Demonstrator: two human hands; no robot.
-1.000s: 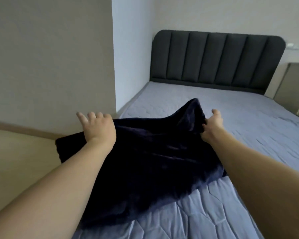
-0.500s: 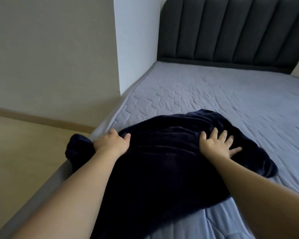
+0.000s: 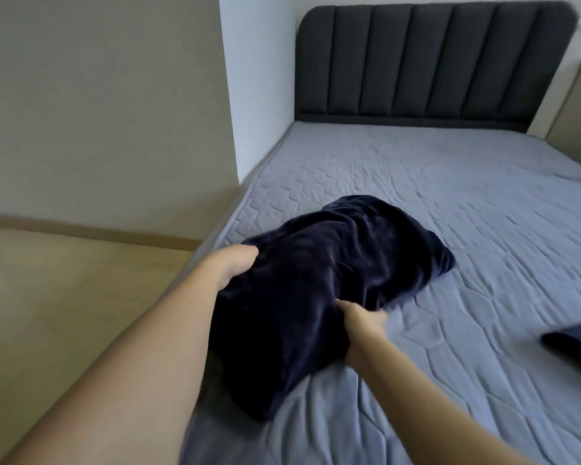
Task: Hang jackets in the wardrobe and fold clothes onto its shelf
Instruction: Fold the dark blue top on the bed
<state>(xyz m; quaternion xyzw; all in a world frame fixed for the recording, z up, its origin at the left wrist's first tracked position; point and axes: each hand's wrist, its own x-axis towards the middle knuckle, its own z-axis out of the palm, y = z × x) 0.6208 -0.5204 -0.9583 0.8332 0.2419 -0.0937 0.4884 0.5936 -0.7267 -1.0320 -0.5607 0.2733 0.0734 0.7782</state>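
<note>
Room: bedroom w/ beige wall, pale floor, and a bed under a grey-blue quilted cover; dark padded headboard at its far end.
Garment: dark navy garment, plush-looking, lies bunched near the bed's left edge, well short of the headboard, near end reaching toward you.
L hand: your left hand is at the garment's left side by the bed edge; fingers go under/into the cloth, so it looks like a grip, thumb side up.
R hand: your right hand pinches the garment's right edge, fingers curled round a fold, just above the cover.
Handling: prob. soft, floppy, light-to-medium; it'll sag and slide out of shape, no stiffness to help. Pile fabric may cling to the quilted cover rather than slip.
Where to hold: best guess: take corners or a seam/hem w/ both hands apart, so it hangs flat before folding.
Hidden: L fingers buried in cloth; can't tell what kind of garment it is, no sleeves/collar visible. Wardrobe and shelf not in view.
Cut off: another dark item at the bed's right side, mostly out of frame, unidentifiable.
</note>
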